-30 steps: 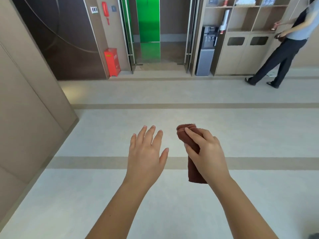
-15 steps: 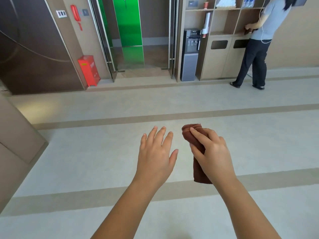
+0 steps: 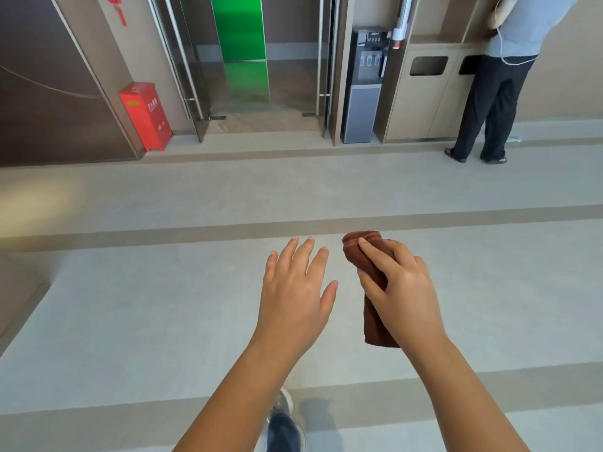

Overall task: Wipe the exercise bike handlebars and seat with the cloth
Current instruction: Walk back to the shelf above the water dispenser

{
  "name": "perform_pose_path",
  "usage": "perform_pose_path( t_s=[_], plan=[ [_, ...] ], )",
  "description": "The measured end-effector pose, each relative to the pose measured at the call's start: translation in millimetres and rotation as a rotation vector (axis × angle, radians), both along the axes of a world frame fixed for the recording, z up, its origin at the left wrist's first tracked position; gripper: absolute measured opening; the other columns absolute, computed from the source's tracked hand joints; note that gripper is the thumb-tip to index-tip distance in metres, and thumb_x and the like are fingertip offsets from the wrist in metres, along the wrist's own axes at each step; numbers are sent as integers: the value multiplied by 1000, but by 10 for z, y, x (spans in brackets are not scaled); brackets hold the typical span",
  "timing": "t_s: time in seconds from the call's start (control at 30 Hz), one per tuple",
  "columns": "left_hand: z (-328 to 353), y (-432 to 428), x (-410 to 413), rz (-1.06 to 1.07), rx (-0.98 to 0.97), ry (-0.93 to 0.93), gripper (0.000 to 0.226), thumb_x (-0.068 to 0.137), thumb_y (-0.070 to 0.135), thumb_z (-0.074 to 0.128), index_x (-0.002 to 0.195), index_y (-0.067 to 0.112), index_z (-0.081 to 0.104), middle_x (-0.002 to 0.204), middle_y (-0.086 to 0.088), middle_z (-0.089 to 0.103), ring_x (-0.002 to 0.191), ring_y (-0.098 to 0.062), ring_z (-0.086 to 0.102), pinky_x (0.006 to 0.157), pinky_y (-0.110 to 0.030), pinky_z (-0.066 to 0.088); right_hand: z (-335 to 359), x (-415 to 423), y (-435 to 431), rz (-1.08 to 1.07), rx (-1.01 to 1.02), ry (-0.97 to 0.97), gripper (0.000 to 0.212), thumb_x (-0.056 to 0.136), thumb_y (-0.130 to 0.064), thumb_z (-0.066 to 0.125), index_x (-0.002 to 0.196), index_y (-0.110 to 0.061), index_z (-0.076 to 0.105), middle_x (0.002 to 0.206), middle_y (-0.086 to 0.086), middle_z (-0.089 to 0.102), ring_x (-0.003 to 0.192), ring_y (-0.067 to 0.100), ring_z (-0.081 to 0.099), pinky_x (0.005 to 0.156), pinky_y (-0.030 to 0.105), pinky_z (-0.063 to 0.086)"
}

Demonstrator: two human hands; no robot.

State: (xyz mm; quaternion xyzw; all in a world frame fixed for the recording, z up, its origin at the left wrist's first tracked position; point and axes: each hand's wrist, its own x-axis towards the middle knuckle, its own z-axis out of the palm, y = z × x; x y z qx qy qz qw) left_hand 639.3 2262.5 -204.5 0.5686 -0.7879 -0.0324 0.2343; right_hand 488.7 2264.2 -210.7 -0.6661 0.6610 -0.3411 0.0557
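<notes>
- Wrapped around the folded brown cloth [image 3: 368, 265], the right hand [image 3: 403, 293] grips it just right of the frame's centre, forefinger laid along its upper end, thumb pressing the near side; the cloth's lower end hangs out below the palm.
- Left hand [image 3: 295, 296] floats just beside it, palm down, fingers spread and holding nothing, apart from the cloth.
- Both forearms reach in from the bottom edge; between them a shoe [image 3: 283, 406] and a trouser leg show at bottom centre.
- Pale floor [image 3: 130, 321] with darker bands runs across the whole middle of the frame.
- Upper left: a red cabinet [image 3: 146, 115] stands against a dark wall.
- Top centre: an open doorway with a green panel [image 3: 241, 47] behind it.
- Right of that, a grey water dispenser [image 3: 365, 86] beside a beige bin unit [image 3: 421, 99].
- Upper right: another person [image 3: 496, 93] stands facing the shelving, back to the camera.
</notes>
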Motion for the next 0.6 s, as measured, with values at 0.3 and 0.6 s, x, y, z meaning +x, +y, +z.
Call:
perform_pose_path(
  t_s=[0.3, 0.6],
  plan=[
    [-2, -2254, 162, -46, -76, -46, 42, 80, 23, 67, 117, 4, 58, 125, -18, 57, 121, -37, 47, 97, -57, 35, 20, 148, -2199, -58, 32, 13, 41, 85, -19, 61, 125, -27, 55, 126, 7, 54, 100, 36, 48, 82, 45, 47],
    [-25, -4098, -51, -109, -14, -67, 44, 86, 25, 60, 125, 8, 52, 134, -15, 50, 129, -34, 38, 105, -53, 26, -1, -47, -3974, -97, 39, -31, 42, 84, -17, 63, 124, -26, 56, 126, 9, 55, 98, 37, 51, 81, 45, 47]
  ],
)
